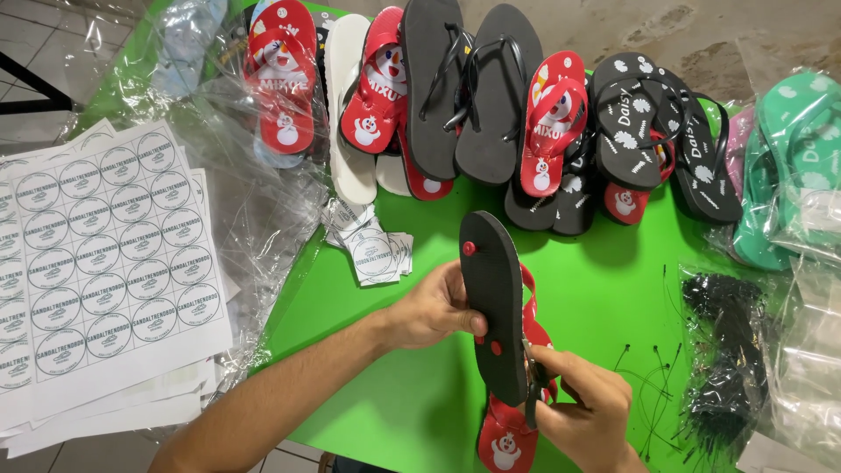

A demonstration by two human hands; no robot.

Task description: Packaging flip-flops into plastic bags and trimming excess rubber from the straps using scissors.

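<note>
1. I saw my left hand [435, 308] gripping a sandal [495, 307] held on edge above the green table [394, 394], black sole turned toward me, thumb on the sole and fingers wrapped behind it, out of sight.
2. Three red plugs dotted that sole; the red straps [529, 307] showed only as a sliver past the sandal's right edge.
3. My right hand [585, 405] was closed at the sandal's lower right edge, fingertips pinched on something dark and thin [531, 385]; I could not tell what it was.
4. A second sandal [505, 441], red with a snowman print, sat below the held sandal, mostly covered by it and by my right hand, and cut off by the bottom of the view.
5. Beyond the held sandal, a row of sandals [491, 96] leaned along the far edge of the table: black, red and white ones, overlapping so that several showed only in part.
6. Right of the held sandal, a heap of thin black ties [723, 350] lay in clear plastic; single ties were hard to pick out.
7. Further right, green sandals [788, 158] sat in clear bags, blurred by glare and clipped by the frame.
8. Left of the held sandal lay sheets of round stickers [105, 254], their left side cut off, with crumpled clear plastic [263, 210] and a small pile of cut stickers [372, 250] between.
</note>
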